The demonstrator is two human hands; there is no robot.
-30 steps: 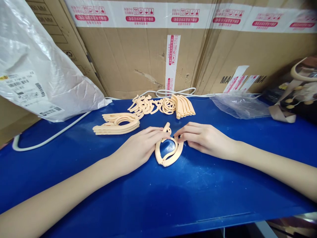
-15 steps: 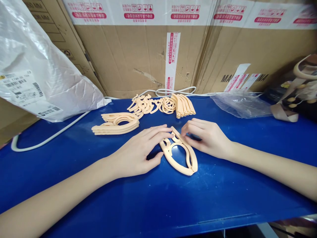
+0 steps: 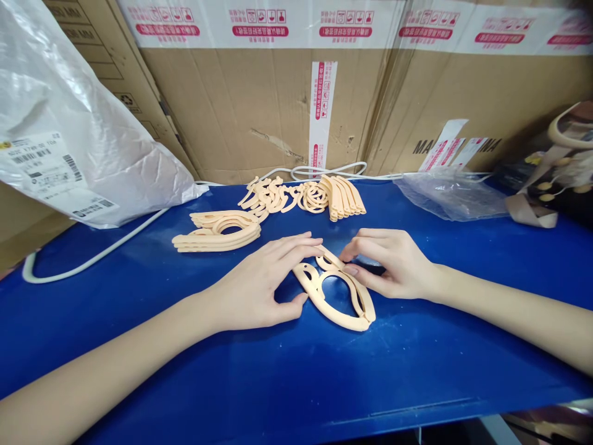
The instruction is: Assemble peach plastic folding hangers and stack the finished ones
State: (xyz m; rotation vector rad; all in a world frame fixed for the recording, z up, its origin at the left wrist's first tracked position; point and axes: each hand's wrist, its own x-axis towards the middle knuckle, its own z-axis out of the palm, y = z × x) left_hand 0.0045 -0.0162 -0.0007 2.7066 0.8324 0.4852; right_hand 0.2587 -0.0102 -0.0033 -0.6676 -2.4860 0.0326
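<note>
A beige plastic folding hanger (image 3: 338, 319) lies folded on the blue table, its two curved arms joined at the near tip. My left hand (image 3: 266, 281) is open at its left side, fingers stretched over the far end and the thumb against the left arm. Thumb and bent fingers of my right hand (image 3: 391, 262) close on the hanger's right arm. Behind my left hand lies a stack of folded hangers (image 3: 217, 241). Further back are a pile of loose beige hooks (image 3: 269, 196) and a row of hanger arms (image 3: 343, 198).
Cardboard boxes (image 3: 241, 111) stand along the back edge with a white cable (image 3: 324, 172) in front. A silver-white plastic mailer (image 3: 92, 130) leans at the left. A clear plastic bag (image 3: 454, 194) and a bag with a strap (image 3: 532, 213) lie at the right. The table's front edge (image 3: 417, 414) is near.
The hanger has shifted slightly right and towards me, and its arms look a little further apart at the far end. My right hand has moved slightly nearer, its thumb now on the right arm.
</note>
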